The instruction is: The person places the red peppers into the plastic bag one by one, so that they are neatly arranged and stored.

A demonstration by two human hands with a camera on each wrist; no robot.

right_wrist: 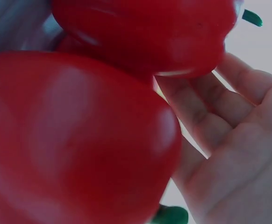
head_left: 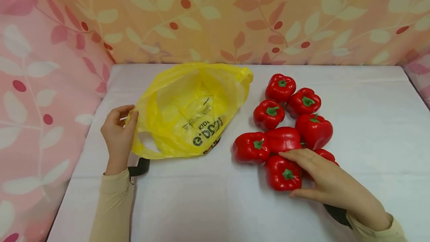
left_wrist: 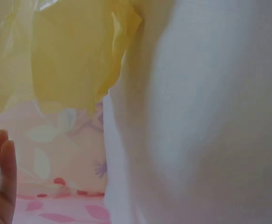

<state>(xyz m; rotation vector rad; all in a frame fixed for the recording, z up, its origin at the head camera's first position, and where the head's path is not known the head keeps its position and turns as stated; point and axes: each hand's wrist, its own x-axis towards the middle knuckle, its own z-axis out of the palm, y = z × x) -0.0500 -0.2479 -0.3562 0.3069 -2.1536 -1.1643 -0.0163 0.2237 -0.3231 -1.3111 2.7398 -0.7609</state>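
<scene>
A yellow plastic bag [head_left: 151, 104] with dark print lies with its mouth spread wide on the left half of the table. My left hand [head_left: 118, 132] pinches its left edge near the handle hole; the left wrist view shows the fingers [left_wrist: 6, 172] beside the thin yellow film. To the right, several red bell peppers with green stems sit in a cluster. Over its near side reaches my right hand [head_left: 330, 182], thumb and fingers spread by the front bell pepper [head_left: 280, 171]. In the right wrist view the fingers extend alongside a large red bell pepper [right_wrist: 75, 140], under another one [right_wrist: 150, 32].
A white cloth covers the table [head_left: 188, 204]. Leaf-patterned curtains stand behind it [head_left: 215, 18] and along the left side [head_left: 43, 96]. The back bell pepper [head_left: 280, 89] is close to the bag's right corner.
</scene>
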